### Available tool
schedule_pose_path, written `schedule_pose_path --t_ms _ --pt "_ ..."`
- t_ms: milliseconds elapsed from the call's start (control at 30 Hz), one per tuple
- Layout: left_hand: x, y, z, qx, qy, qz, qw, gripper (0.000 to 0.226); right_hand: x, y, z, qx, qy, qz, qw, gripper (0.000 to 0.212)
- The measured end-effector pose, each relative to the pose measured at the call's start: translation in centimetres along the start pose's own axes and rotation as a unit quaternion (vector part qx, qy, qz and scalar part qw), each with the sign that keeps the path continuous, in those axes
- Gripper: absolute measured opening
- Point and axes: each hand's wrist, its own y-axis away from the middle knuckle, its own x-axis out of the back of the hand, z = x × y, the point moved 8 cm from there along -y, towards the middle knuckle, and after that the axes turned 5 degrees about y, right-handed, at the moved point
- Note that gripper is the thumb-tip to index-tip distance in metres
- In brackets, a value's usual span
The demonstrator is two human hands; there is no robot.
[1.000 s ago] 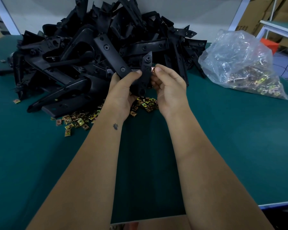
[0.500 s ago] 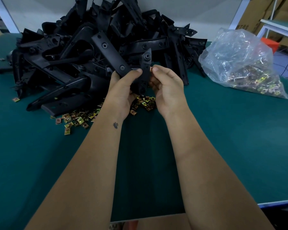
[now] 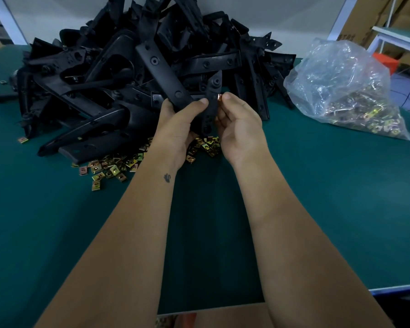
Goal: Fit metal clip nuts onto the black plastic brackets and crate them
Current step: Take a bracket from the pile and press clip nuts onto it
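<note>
Fingers of your left hand (image 3: 178, 121) grip the bracket (image 3: 211, 102) upright, tapered end up, while your right hand (image 3: 237, 124) pinches a clip nut (image 3: 219, 97) against its edge.

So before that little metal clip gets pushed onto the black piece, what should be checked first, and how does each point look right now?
1. Bracket held firm: ok. The left hand grips the black bracket upright above the table.
2. Clip in hand: ok. The right hand pinches a clip nut at its fingertips.
3. Clip meets the bracket edge: ok, it sits right against the bracket's right edge.
4. Clip lined up with a hole: cannot tell, too small to see.
5. More clips at hand: ok. Loose clip nuts lie on the green table, more in the plastic bag.
6. Crate ready: cannot tell, none is clearly in view.
</note>
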Motion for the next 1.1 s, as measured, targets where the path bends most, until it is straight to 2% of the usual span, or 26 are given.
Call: schedule_pose_path --t_ms 133,300,500,733,1100 --pt "0.0 0.2 0.0 -0.007 -0.016 -0.005 1.000 0.037 -0.3 0.1 0.2 -0.005 0.004 -0.011 1.000 0.007" --pt "0.1 0.1 0.1 -0.030 -0.056 -0.014 0.998 0.048 -0.2 0.5 -0.3 0.004 -0.008 -0.004 1.000 0.016" --pt "-0.1 0.3 0.5 -0.044 -0.072 -0.024 0.996 0.079 -0.5 0.9 -0.7 0.017 -0.010 0.003 1.000 0.018" --pt "-0.2 0.2 0.4 -0.042 -0.069 -0.027 0.996 0.098 -0.7 1.1 -0.7 0.018 -0.016 0.009 1.000 0.017" --pt "0.0 -0.1 0.1 -0.052 -0.073 -0.026 0.996 0.074 -0.8 1.5 -0.9 0.029 0.002 0.031 0.999 0.021"
